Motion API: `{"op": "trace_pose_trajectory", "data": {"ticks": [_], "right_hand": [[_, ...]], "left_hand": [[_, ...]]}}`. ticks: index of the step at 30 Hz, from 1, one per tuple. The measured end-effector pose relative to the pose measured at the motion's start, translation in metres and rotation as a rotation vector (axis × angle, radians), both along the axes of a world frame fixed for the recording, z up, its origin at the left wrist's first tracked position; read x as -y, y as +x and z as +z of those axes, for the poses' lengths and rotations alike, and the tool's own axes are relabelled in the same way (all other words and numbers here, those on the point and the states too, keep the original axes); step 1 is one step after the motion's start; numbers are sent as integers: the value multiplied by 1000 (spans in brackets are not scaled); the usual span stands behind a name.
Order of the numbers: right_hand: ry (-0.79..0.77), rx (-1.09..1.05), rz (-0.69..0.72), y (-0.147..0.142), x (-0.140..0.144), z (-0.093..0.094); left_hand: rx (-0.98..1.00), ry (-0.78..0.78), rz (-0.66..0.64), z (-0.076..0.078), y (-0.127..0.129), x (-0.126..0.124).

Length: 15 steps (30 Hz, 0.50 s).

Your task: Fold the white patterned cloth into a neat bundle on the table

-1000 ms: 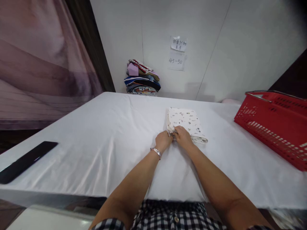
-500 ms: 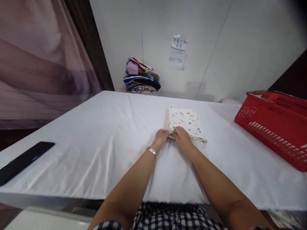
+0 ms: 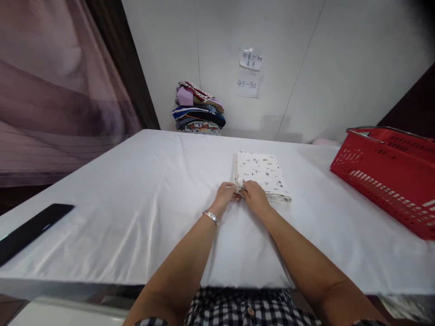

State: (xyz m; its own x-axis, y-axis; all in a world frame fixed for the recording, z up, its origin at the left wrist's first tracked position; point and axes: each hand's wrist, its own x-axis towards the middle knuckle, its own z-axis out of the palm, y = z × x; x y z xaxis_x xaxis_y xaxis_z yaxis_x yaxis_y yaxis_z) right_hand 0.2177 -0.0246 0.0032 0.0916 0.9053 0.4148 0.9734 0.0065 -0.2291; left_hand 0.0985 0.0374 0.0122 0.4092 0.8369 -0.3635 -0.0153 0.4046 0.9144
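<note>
Folded cloth (image 3: 262, 175): white with small prints, lying flat mid-desk, near edge under our fingers.
Shirt: our checked shirt (image 3: 238, 310) at the bottom of view, nearest the camera.
Left hand (image 3: 225, 195): bracelet (image 3: 211, 217) on the wrist; fingers curled, pinching the cloth's near-left corner.
Right hand (image 3: 255, 197): fingers closed on the same near edge, touching the left hand's fingertips.
Handling: we judge it light, soft, floppy; layers will slide apart if lifted by one corner. Best taken at the near folded edge with both hands, or by scooping under the whole stack.
Desk (image 3: 136, 203): covered in a white sheet, slight wrinkles.
Phone (image 3: 30, 231): dark slab at the left desk edge, well apart from the cloth.
Basket (image 3: 390, 174): red plastic, on the right side.
Clothes pile (image 3: 199, 108): colourful folded stack against the far wall, below paper notes (image 3: 249, 72).
Change: against the frames before, both hands sit on the same corner, barely shifted; cloth unmoved; the view drifted slightly.
</note>
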Motion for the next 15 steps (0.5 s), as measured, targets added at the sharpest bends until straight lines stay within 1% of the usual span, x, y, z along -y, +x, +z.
{"op": "trace_pose_trajectory", "data": {"ticks": [3, 7, 12, 15], "right_hand": [[-14, 27, 4, -2, 2, 1], [-38, 43, 54, -5, 3, 1], [-65, 57, 61, -8, 5, -3], [-63, 38, 58, -9, 6, -3]], "left_hand": [[46, -14, -55, 0, -7, -4], [21, 14, -97, -1, -10, -7], [-144, 83, -55, 2, -3, -4], [-184, 114, -38, 4, -1, -2]]}}
